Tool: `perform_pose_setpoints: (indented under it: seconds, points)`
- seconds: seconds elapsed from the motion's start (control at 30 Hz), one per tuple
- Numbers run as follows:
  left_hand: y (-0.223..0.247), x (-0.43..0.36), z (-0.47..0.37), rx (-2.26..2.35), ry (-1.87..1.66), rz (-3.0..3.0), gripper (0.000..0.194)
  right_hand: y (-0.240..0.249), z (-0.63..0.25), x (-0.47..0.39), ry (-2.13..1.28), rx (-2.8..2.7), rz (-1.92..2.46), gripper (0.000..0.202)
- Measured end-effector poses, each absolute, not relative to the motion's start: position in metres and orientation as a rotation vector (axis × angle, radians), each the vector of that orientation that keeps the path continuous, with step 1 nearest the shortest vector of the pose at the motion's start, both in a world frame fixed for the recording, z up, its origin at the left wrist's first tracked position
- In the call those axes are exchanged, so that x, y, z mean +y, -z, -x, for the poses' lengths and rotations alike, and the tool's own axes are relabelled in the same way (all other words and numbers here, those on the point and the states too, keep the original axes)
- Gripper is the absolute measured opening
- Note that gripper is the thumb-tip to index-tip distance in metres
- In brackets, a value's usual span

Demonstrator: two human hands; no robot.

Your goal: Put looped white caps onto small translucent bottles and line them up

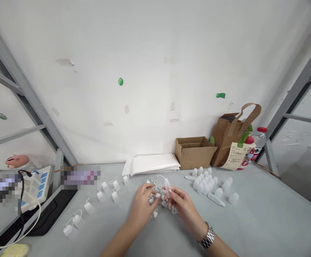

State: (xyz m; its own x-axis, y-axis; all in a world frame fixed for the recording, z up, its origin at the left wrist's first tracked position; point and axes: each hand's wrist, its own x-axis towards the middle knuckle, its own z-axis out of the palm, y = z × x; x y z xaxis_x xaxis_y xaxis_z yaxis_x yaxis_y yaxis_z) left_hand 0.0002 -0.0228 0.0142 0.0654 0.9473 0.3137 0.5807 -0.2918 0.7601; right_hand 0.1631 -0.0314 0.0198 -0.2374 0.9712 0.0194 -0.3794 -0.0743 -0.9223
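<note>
Both hands work mid-table: right hand [180, 200] pinches a small clear plastic vial [167, 187] upright, left hand [144, 200] closes on white corded caps [155, 200]. Looks light, stiff, slick; grip the vial body, not the thin cord.

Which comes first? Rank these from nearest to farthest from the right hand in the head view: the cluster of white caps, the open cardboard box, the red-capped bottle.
From the right hand:
1. Cluster of white caps, just to its right on the table.
2. Open cardboard box, farther back by the wall.
3. Red-capped bottle, in the far right corner, behind the paper bag.
</note>
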Motion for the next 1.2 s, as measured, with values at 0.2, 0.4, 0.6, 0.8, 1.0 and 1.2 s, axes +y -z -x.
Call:
perform_pose_setpoints:
  seconds: [0.2, 0.4, 0.6, 0.8, 1.0, 1.2]
  points:
    - [-0.022, -0.019, -0.001, 1.462, -1.222, -1.394, 0.020, -0.026, -0.161, -0.035, -1.553, -1.154, 0.809, 0.028]
    - [-0.031, -0.018, -0.002, 1.104, -1.305, -0.965, 0.035, -0.027, -0.154, -0.038, -1.715, -1.246, 0.745, 0.029]
    - [-0.039, -0.025, -0.004, 0.832, -1.112, -0.739, 0.029, -0.022, -0.149, -0.039, -1.762, -1.309, 0.750, 0.032]
    - [-0.040, -0.027, -0.004, 0.783, -1.035, -0.754, 0.022, -0.020, -0.149, -0.038, -1.718, -1.298, 0.771, 0.035]
    - [-0.039, -0.024, 0.001, 0.835, -1.080, -0.785, 0.020, -0.018, -0.146, -0.039, -1.555, -1.277, 0.929, 0.030]
    - [-0.038, -0.024, -0.002, 0.915, -1.097, -0.817, 0.028, -0.023, -0.147, -0.047, -1.275, -1.438, 1.117, 0.016]
